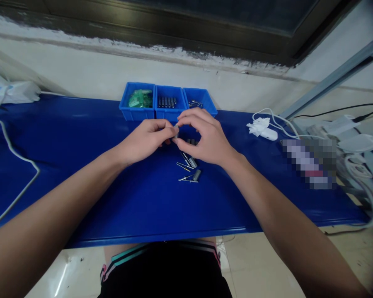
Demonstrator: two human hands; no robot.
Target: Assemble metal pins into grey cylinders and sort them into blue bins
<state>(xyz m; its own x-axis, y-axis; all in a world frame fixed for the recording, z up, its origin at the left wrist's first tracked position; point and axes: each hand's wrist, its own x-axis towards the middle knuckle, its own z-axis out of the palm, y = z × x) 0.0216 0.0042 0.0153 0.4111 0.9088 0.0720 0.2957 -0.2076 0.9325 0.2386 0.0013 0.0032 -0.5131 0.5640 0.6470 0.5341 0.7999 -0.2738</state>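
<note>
Between the fingertips of both hands is a small grey metal piece (176, 131), mostly covered, so its full shape is hidden. My left hand (147, 138) pinches it with thumb and forefinger from the left. From the right, my right hand (207, 136) closes thumb and fingers around its ends. Below the right hand lie several thin blind rivets (186, 179) with long pins, one of them yellowish. Beside them rests a short grey metal cylinder (197, 175). More dark grey cylinders (192, 162) lie partly under the right hand.
Three blue bins stand against the wall: the left bin (138, 114) holds green plastic, the middle bin (169, 114) dark cylinders, the right bin (210, 108) rivets. A white device (269, 133) with a cable and a blurred-out object (311, 163) lie right. A white cable (10, 145) runs along the left.
</note>
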